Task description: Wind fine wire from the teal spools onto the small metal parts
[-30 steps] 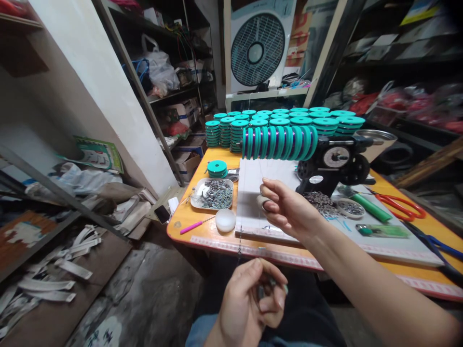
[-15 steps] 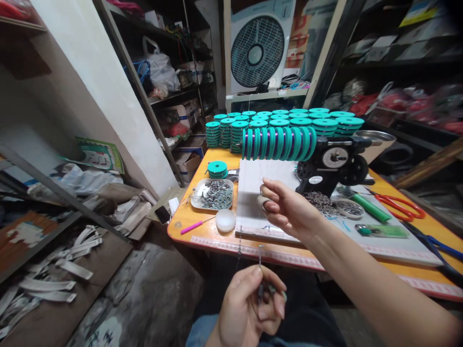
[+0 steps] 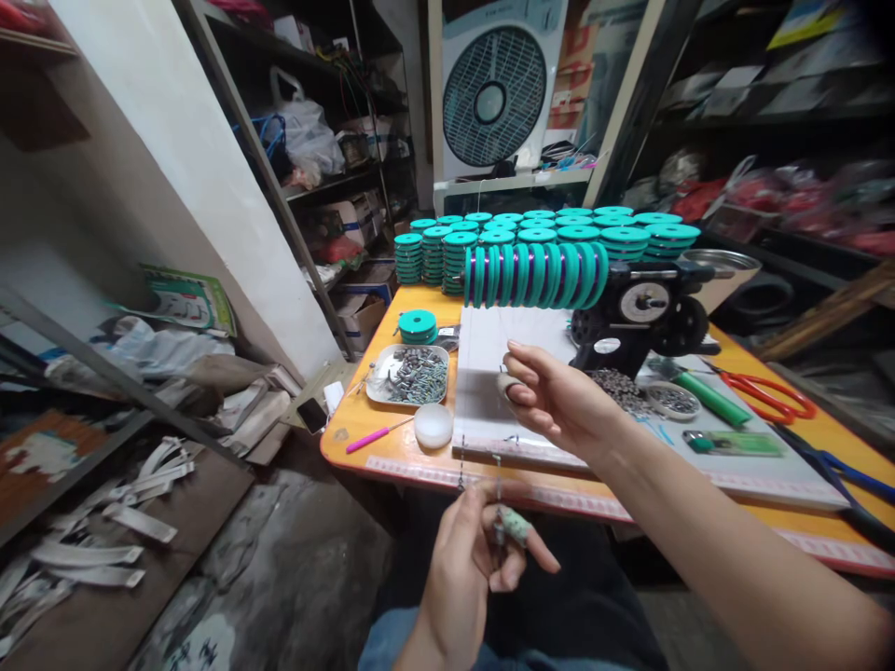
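Here, left hand (image 3: 454,568) and right hand (image 3: 563,396) pinching strands (image 3: 461,463) at orange table (image 3: 414,301), shelves (image 3: 328,184) behind

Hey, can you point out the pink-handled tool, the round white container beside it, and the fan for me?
Pink-handled tool (image 3: 367,440): head view, on the handle.
Round white container (image 3: 433,425): head view, middle of its top.
Fan (image 3: 490,102): head view, on the round hub at the centre of its grille.

Red print on cardboard (image 3: 577,79) behind fan (image 3: 493,93): a "P", rest partly hidden. Fan's top-edge txt too small. Blk machine (image 3: 619,317): wht oval label (image 3: 607,346) illeg., dial (image 3: 644,303) marks unreadable. Pink-marked table-edge strip (image 3: 419,471): nos. illeg.
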{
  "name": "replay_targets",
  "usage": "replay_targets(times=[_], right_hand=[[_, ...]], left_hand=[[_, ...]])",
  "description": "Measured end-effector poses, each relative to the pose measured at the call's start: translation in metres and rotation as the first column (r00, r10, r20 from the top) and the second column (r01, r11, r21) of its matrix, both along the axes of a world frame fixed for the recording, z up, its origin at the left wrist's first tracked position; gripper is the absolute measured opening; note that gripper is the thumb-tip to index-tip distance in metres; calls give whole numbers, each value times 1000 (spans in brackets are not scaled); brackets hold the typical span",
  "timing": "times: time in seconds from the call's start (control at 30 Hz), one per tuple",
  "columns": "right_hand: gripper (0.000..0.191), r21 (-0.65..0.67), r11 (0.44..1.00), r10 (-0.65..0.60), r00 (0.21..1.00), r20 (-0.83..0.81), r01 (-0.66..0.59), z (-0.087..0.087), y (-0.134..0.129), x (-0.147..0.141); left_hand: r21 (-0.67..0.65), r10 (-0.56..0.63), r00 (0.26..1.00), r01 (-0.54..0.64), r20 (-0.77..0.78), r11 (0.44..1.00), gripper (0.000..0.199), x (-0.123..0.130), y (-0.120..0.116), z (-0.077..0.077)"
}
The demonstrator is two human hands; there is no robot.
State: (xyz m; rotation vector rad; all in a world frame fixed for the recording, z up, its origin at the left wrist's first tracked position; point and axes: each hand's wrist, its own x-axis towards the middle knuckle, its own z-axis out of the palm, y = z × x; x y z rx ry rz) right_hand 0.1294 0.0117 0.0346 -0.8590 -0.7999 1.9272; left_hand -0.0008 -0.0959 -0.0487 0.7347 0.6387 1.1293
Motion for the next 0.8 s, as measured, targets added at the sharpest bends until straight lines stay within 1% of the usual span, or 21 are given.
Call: replay_targets(times=[0.07,0.2,0.27,0.4,0.53,0.6,0.7,0.8], right_hand=[[41,1,1000,3,1000,-3,-3,-1,1,1],[41,9,1000,7,1000,-8,-7,-3,3,3],[40,12,1000,9,1000,-11,-9,-4,4,4],[39,23,1000,17,1000,-14,-17,-7,4,4],[38,34,999,24,1000,-17,-23,-10,4,3],[38,38,999,21,1000,-21,-20,-10,4,3],[38,41,999,14,1000,-21,-13,-8,2,3],[40,44,999,16,1000,-15,-15,-4,2,4]], left_hand=[[-8,15,1000,-15,-20,1000,46,1,1,0],[-44,8,1000,-8,1,999,29,2,1,-1],[-60,2,1000,-1,18,998,24,2,0,-1],[-98,1,998,5,61,995,23,4,-5,-5],[-94,-1,994,11,107,996,26,4,-8,-11],[-87,-7,994,16,105,996,26,3,-7,-11],[-57,-3,999,6,51,998,25,0,-3,-6],[24,55,995,-53,-88,998,27,-2,3,1]])
